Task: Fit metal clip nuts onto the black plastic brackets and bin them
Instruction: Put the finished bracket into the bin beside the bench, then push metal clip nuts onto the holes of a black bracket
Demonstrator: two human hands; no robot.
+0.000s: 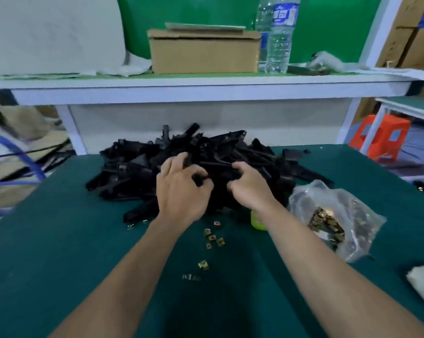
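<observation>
Head view. Left hand (181, 186) and right hand (248, 184), fingers curled, each grip a piece in the heap of black plastic brackets (137, 167) at the table's (59, 240) far edge. Loose clip nuts (213, 237) lie between the forearms (more fill a clear bag (333, 215) toward the right edge).

1. The workbench is covered in a dark green mat (59, 252).
2. A white shelf (206, 90) runs across the back on white posts (72, 128), with a green backboard (328, 28) behind it.
3. The shelf's got a cardboard box (203, 53) and two water bottles (279, 45) just beside it.
4. Off right there's an orange stool (381, 137) and brown cartons (413, 45). On the left, a blue hose (18, 152).
</observation>
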